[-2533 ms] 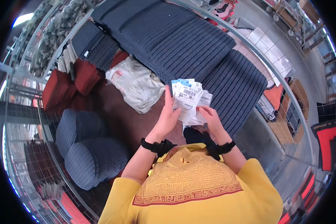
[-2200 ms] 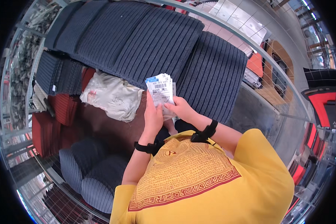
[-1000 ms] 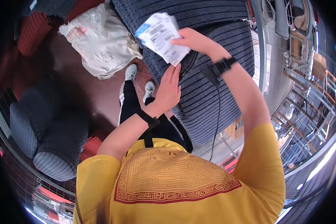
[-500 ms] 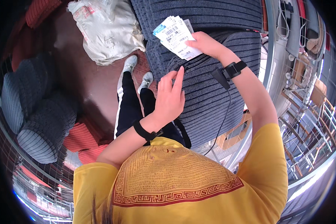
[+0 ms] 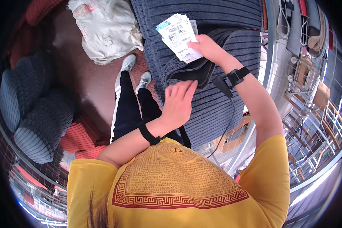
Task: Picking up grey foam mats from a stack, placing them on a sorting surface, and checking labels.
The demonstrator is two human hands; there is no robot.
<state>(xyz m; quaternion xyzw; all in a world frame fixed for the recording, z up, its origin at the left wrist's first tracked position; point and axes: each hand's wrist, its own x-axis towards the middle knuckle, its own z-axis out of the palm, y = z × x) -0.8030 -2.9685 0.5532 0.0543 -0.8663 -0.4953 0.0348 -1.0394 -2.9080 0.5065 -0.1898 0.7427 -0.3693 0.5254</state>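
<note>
Since a moment ago, right hand [image 5: 207,48] still pinches the fanned white paper labels [image 5: 177,36], while left hand [image 5: 178,103], now released, lies flat on the grey ribbed fabric mat [image 5: 212,102], apparently steadying it.

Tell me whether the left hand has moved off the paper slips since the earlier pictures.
Yes. The left hand has let go of the paper slips, now held by the right hand alone, and dropped onto the grey ribbed mat.

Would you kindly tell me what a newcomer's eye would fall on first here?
Top centre, the right hand holds a fan of white printed slips. Below it, the left hand lies flat on a grey ribbed mat. A crumpled pale bag lies on the floor at upper left.
</note>
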